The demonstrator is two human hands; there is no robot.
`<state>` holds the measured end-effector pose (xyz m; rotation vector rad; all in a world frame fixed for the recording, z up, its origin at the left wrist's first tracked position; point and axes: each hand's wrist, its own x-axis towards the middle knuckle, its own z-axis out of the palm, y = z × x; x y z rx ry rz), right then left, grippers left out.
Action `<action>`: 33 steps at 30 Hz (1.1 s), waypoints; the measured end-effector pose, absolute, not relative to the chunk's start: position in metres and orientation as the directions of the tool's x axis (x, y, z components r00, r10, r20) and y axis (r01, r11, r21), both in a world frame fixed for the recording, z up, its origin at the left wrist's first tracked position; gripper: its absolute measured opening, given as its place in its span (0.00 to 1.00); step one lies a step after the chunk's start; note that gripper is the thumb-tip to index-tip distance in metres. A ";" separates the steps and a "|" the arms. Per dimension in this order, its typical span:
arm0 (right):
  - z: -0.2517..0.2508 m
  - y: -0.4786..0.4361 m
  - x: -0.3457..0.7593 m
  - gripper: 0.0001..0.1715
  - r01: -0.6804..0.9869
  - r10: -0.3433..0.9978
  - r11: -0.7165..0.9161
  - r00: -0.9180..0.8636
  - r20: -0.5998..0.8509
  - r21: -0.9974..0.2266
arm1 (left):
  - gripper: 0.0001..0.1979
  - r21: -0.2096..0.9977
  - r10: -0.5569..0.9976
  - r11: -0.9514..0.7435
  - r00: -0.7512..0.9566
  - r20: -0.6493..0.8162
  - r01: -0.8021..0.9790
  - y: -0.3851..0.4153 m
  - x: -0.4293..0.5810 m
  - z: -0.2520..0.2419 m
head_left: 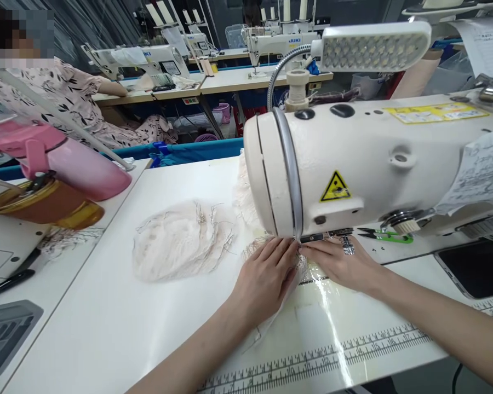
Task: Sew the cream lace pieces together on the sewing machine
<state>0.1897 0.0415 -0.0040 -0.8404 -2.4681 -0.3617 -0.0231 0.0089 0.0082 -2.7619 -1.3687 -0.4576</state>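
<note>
From my end, the head view puts the left hand [263,276] palm-down on a pale, sheer fabric [301,271], its fingers close together, right under the head of the white sewing machine [365,158]. The right hand [339,260] reaches in from the other side, its fingertips at the fabric's edge near the needle area. I can't tell whether either grip is pinching the cloth or only pressing it, since the fingers and machine head hide the contact. The fabric lies on the white desk [94,317], its tail trailing below the left hand. Left of it I see a loose pile of similar cloth [176,241] with frayed threads. Green-handled snips [390,236] lie just beyond the right hand, and a dark phone [476,268] rests nearer the right forearm.
</note>
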 end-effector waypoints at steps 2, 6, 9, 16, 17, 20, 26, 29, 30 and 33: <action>-0.004 0.041 0.189 0.20 0.632 0.501 0.771 -0.682 0.533 0.084 | 0.21 0.104 0.774 -0.614 0.571 0.273 0.783 0.009 -0.023 0.008; -0.005 0.041 0.190 0.21 0.631 0.503 0.772 -0.683 0.530 0.080 | 0.22 0.083 0.776 -0.606 0.565 0.281 0.791 0.008 -0.022 0.007; -0.005 0.041 0.191 0.22 0.615 0.511 0.787 -0.695 0.505 0.051 | 0.22 0.069 0.777 -0.600 0.560 0.287 0.797 0.007 -0.022 0.006; -0.005 0.044 0.191 0.20 0.585 0.486 0.810 -0.715 0.502 0.049 | 0.22 0.066 0.780 -0.595 0.555 0.288 0.801 0.008 -0.023 0.003; -0.004 0.044 0.191 0.20 0.582 0.478 0.811 -0.720 0.503 0.062 | 0.22 0.070 0.782 -0.594 0.555 0.282 0.802 0.008 -0.022 0.003; -0.002 0.045 0.191 0.20 0.571 0.456 0.817 -0.729 0.511 0.085 | 0.22 0.079 0.790 -0.588 0.551 0.269 0.805 0.008 -0.022 0.004; 0.000 0.047 0.190 0.18 0.537 0.435 0.841 -0.737 0.517 0.059 | 0.22 0.107 0.802 -0.574 0.531 0.275 0.812 0.006 -0.022 0.003; -0.002 0.048 0.191 0.17 0.512 0.462 0.858 -0.730 0.503 -0.044 | 0.22 0.114 0.806 -0.557 0.502 0.314 0.822 0.005 -0.019 0.006; -0.003 0.048 0.191 0.17 0.507 0.478 0.858 -0.727 0.493 -0.086 | 0.22 0.112 0.806 -0.551 0.493 0.327 0.827 0.004 -0.018 0.009; -0.005 0.049 0.194 0.19 0.487 0.518 0.852 -0.729 0.448 -0.193 | 0.18 0.092 0.802 -0.549 0.494 0.335 0.831 -0.001 -0.020 0.025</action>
